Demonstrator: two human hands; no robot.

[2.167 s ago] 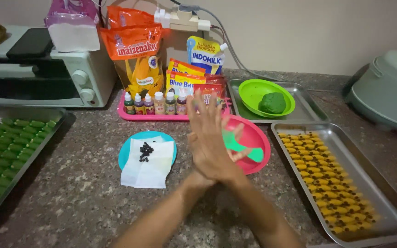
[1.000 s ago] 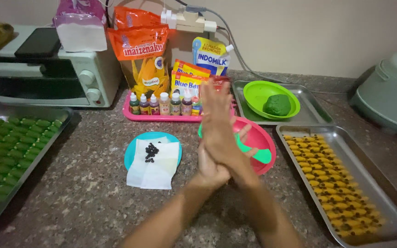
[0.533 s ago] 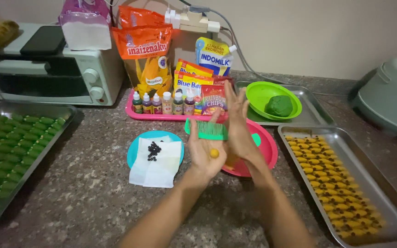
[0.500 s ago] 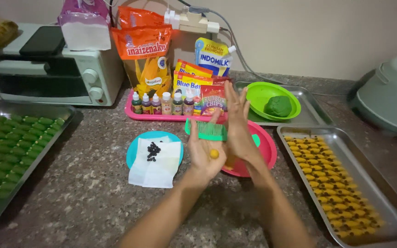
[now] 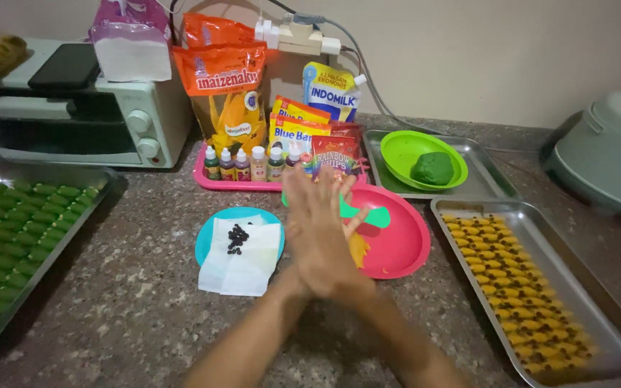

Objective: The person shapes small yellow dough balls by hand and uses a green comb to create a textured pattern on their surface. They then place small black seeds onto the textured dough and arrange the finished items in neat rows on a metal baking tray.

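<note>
My left hand (image 5: 313,237) and my right hand (image 5: 351,215) are pressed flat, palm to palm, over the counter and blurred with motion. Whatever lies between the palms is hidden now. Just behind them is a pink plate (image 5: 404,248) with a lump of yellow dough (image 5: 359,249) and a green scraper (image 5: 368,213) on it. To the left, a blue plate (image 5: 206,241) carries a white tissue (image 5: 242,259) with small dark bits (image 5: 236,238).
A steel tray (image 5: 598,309) at the right holds rows of yellow pieces; another tray (image 5: 52,179) at the left holds green ones. Behind are a green bowl (image 5: 404,151) with green dough (image 5: 433,169), a pink tray (image 5: 203,176) of small bottles, packets, a toaster oven (image 5: 138,122) and a grey-green appliance (image 5: 605,158).
Half a second ago my palms were slightly apart with a small yellow dough ball showing between them. Now they are closed flat over it, the left hand slid forward across the right.
</note>
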